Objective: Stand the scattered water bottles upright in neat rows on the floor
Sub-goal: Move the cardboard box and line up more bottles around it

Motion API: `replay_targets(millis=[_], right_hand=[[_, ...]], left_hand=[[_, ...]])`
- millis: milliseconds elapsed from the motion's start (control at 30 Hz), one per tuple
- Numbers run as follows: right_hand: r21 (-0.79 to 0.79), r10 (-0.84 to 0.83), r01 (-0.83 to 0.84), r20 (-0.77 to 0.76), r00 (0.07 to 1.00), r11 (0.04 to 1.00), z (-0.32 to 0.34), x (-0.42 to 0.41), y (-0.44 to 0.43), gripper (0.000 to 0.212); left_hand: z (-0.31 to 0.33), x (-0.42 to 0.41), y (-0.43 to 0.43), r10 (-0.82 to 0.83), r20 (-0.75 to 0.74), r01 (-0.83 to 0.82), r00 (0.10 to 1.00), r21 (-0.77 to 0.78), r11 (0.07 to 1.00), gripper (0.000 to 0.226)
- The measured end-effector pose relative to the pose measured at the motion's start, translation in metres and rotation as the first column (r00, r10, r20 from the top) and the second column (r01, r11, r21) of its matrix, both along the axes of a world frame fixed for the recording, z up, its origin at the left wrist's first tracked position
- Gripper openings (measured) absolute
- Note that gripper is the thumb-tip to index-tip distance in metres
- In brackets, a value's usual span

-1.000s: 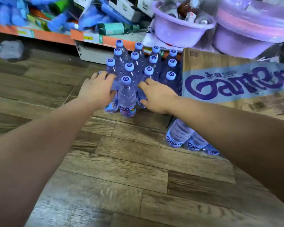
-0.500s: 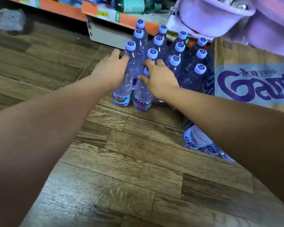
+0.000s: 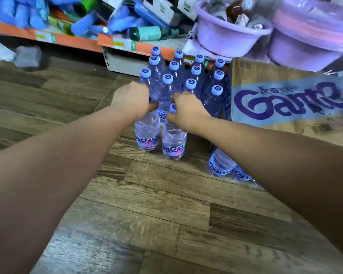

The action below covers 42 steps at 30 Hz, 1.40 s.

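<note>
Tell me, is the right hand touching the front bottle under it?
Touching. The head view shows the right hand curled round the top of the right front bottle, at its cap. The left hand grips the left front bottle.

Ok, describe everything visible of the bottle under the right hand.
The bottle is clear ribbed plastic with a pale blue cap and a blue-pink label band near its base. It stands upright on the wood-look floor, just in front of the upright rows. The right hand grips its neck, the cap showing. The left hand grips a second bottle close beside it; contact between them is unclear.
</note>
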State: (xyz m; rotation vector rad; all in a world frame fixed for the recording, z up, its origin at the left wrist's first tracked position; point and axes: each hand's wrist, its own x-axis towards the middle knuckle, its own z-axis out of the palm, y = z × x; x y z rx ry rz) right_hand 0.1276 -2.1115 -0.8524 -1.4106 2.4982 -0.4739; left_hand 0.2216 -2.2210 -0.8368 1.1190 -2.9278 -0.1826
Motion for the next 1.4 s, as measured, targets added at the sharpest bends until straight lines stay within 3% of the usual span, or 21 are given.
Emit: replay_targets(millis=[133, 267, 433, 600, 767, 1200, 1400], right_hand=[[0.024, 0.057, -0.055, -0.060, 0.997, 0.998, 0.032, 0.001, 0.031, 0.033], [-0.070, 0.041, -0.049, -0.118, 0.992, 0.996, 0.074, -0.013, 0.069, 0.023], [-0.199, -0.079, 0.038, -0.201, 0.976, 0.979, 0.133, -0.037, 0.116, 0.037], [-0.272, -0.167, 0.085, -0.292, 0.942, 0.959, 0.192, -0.060, 0.168, 0.034], [-0.237, -0.223, 0.147, -0.338, 0.914, 0.960, 0.236, -0.092, 0.226, 0.025], [-0.091, -0.372, 0.362, -0.317, 0.873, 0.928, 0.217, -0.165, 0.372, 0.024], [-0.022, -0.391, 0.400, -0.260, 0.883, 0.916, 0.182, -0.185, 0.425, 0.022]], left_hand=[[0.039, -0.012, 0.035, -0.029, -0.055, 0.027, 0.998, -0.030, 0.999, 0.038], [0.081, -0.024, 0.063, -0.031, -0.095, 0.027, 0.995, -0.041, 0.999, 0.041], [0.138, -0.049, 0.107, -0.096, -0.135, 0.078, 0.986, -0.129, 0.989, 0.045], [0.193, -0.083, 0.156, -0.169, -0.216, 0.124, 0.962, -0.207, 0.971, 0.043], [0.226, -0.116, 0.204, -0.223, -0.228, 0.167, 0.948, -0.240, 0.956, 0.051], [0.178, -0.205, 0.361, -0.419, -0.298, 0.460, 0.858, 0.081, 0.884, 0.040], [0.136, -0.229, 0.403, -0.459, -0.167, 0.480, 0.873, 0.122, 0.869, 0.048]])
